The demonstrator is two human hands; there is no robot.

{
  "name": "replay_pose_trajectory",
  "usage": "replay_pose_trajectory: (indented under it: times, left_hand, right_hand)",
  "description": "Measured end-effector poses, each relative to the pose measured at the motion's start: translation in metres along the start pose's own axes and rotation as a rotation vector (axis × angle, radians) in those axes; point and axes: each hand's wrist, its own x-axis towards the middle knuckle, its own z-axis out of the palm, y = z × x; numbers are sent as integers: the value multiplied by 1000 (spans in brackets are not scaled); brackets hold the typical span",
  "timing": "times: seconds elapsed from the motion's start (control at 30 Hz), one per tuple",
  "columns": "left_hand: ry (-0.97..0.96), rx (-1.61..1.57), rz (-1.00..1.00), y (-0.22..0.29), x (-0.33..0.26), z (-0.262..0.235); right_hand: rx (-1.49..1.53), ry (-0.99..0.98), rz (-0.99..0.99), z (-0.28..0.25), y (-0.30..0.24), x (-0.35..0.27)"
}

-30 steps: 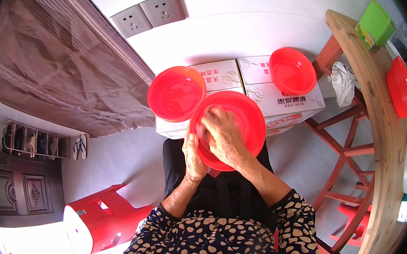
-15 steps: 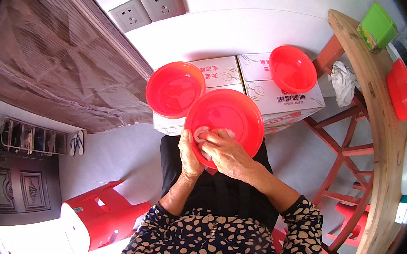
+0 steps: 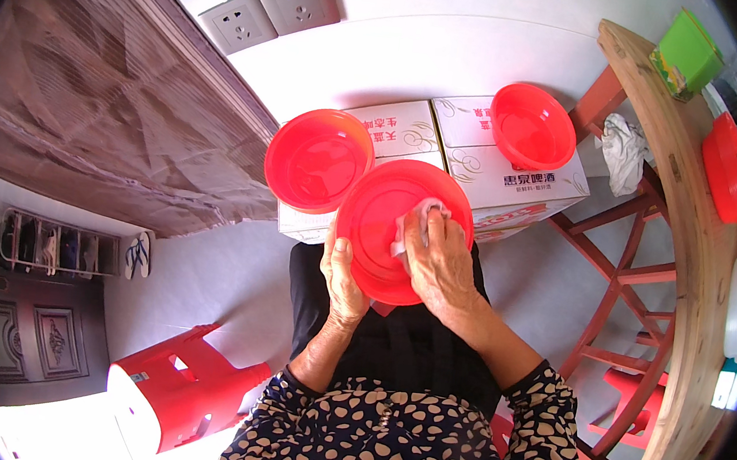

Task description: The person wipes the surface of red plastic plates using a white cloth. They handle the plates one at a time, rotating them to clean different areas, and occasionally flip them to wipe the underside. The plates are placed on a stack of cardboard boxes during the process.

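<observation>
A round red plastic basin (image 3: 378, 226) is held over my lap, tilted so its inside faces me. My left hand (image 3: 344, 283) grips its left rim, thumb over the edge and the other fingers hidden behind. Inside the basin, my right hand (image 3: 440, 268) is closed around a bunched pale cloth (image 3: 431, 209), pressing it against the right side of the inner wall. Just beyond, a second red basin (image 3: 317, 161) rests on the left carton, and a third red basin (image 3: 531, 129) sits on the right carton.
White cartons (image 3: 515, 186) stand against the wall. To the right is a curved wooden table (image 3: 661, 143) with red legs, a green box (image 3: 687, 55) and another red basin (image 3: 729, 172). A white rag (image 3: 622, 152) hangs beside it. A red plastic stool (image 3: 185, 385) stands at lower left.
My right hand has moved the cloth from the lower left of the basin's inside across to its right side. My left hand keeps its hold on the rim.
</observation>
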Motion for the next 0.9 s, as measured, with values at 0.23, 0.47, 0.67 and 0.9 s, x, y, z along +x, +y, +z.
replay_pose_trajectory:
  times: [0.23,0.47,0.67,0.9]
  left_hand:
    - [21,51,90,12,0,-1]
    - [-17,111,116,20,6,-7]
    - [-24,-97,-45,18,8,-7]
    - [-171,-204,-79,-17,-30,-8]
  right_hand:
    - [557,-107,-195,-20,-28,-8]
    - [370,-74,-422,-15,-3,-19]
    - [166,126,-473,-14,8,-18]
    - [265,174,-329,-9,-18,-6]
